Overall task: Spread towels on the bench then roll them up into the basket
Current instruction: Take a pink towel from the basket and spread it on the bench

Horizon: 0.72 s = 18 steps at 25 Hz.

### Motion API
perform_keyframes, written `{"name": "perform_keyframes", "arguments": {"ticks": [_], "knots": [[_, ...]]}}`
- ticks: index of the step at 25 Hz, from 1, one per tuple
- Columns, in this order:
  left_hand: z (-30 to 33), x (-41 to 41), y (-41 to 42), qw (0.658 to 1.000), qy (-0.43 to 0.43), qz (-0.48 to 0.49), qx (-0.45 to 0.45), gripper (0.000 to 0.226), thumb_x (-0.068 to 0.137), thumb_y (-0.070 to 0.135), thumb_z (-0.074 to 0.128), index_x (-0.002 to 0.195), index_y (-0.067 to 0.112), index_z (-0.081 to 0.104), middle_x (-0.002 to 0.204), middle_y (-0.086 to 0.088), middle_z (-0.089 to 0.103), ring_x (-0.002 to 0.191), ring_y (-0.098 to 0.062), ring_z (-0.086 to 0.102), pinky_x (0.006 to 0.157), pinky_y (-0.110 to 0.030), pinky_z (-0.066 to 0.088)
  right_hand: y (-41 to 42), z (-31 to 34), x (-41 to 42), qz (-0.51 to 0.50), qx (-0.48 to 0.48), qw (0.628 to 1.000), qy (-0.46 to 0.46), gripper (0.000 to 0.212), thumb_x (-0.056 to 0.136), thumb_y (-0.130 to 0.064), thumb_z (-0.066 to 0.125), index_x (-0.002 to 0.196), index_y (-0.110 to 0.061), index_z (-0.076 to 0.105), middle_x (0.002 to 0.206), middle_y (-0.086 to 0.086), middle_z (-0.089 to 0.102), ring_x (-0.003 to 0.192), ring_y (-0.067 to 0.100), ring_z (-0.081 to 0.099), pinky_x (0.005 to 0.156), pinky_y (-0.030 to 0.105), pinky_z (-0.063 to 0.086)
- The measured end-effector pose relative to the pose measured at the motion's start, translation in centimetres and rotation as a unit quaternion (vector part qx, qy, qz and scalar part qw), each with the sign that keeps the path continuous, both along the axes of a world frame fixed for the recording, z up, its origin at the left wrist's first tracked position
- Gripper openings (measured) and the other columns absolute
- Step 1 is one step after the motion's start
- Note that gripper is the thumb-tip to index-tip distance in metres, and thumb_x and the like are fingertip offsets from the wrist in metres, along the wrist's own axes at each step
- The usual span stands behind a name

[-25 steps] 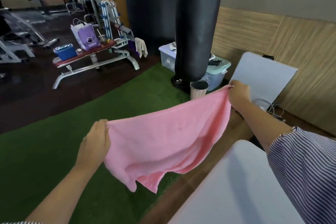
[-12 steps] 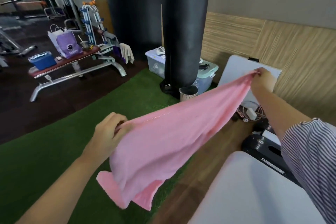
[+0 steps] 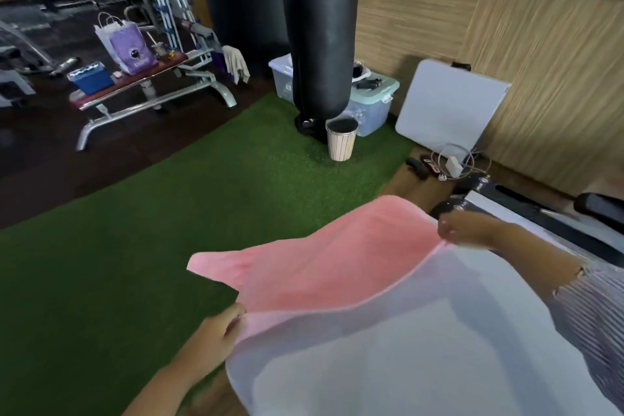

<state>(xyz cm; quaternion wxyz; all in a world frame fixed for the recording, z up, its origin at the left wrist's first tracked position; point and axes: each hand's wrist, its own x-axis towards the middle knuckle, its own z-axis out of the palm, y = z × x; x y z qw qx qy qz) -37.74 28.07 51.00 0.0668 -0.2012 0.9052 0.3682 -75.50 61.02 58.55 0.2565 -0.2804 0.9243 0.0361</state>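
We are holding the soft, light pink towel (image 3: 324, 260) at its near edge, left hand (image 3: 216, 331) and right hand (image 3: 469, 230) each pinching a corner, over the white bench (image 3: 439, 365) at lower right.

A single head-worn view looks forward and down from the person's eye height, with the wide lens bending straight edges toward the frame borders. The white bench (image 3: 422, 358) sits closest, filling the lower right just under the camera. Beyond the bench the view faces across green turf (image 3: 169, 213) to a black punching bag (image 3: 322, 27), far past the bench at top centre. Left of the bench and well away stands a weight bench (image 3: 135, 84). No second view shares the scene
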Motion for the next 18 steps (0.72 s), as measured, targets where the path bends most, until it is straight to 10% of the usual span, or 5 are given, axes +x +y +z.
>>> {"name": "perform_keyframes", "arguments": {"ticks": [7,18], "knots": [[0.0,7.1,9.4,0.999,0.021,-0.042,0.003,0.019,0.098,0.033,0.047,0.083,0.046,0.045,0.057,0.012,0.043,0.052,0.000,0.038,0.056,-0.020,0.032,8.9,1.3,3.3,0.049,-0.015,0.995,0.089,0.027,0.094,-0.029,0.040,0.085,-0.010,0.057,0.093,0.007,0.056,0.090,0.023,0.051,0.082,0.035,0.041],[1.6,14.3,22.2,0.996,0.061,-0.038,-0.045,0.019,0.098,0.038,0.044,0.081,0.028,0.041,0.058,0.009,0.039,0.052,-0.004,0.036,0.055,-0.028,0.031,23.2,4.3,12.4,0.114,0.070,0.956,0.262,0.024,0.085,-0.044,0.045,0.104,-0.030,0.049,0.108,-0.004,0.063,0.098,0.018,0.059,0.080,0.028,0.044]]}}
